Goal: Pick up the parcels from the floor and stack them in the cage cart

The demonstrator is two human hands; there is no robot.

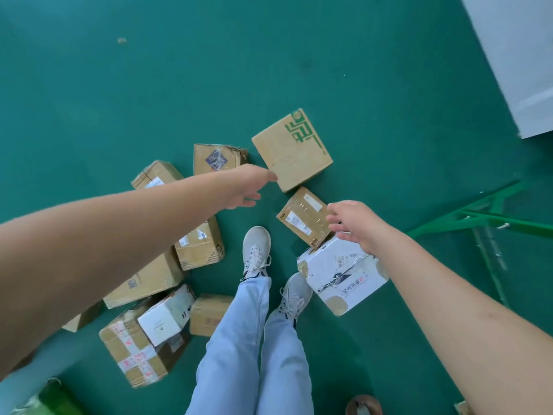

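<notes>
Green floor (299,55) fills the view, scattered with cardboard parcels around the person's 2 feet in grey shoes (256,250). On the person's left lies a cluster of brown parcels (197,250), with a taped brown box (131,351) carrying a small white box (166,316) on top. Ahead sits a square brown parcel with green print (291,149), flat on the floor. Just beside it, nearer the feet, a smaller brown parcel with labels (303,218) leans against a white parcel (341,275).

The left hand (248,187) reaches out with its fingers at the near corner of the green-printed parcel; its grip is loose and open, holding nothing. The right hand (350,218) hovers over the edge of the small labelled parcel and the white one, fingers spread, grip open and empty.

At right a green metal frame (478,218) crosses the floor, and a pale grey panel (514,55) stands in the upper right corner. Whether the frame is part of the cage cart cannot be told.
</notes>
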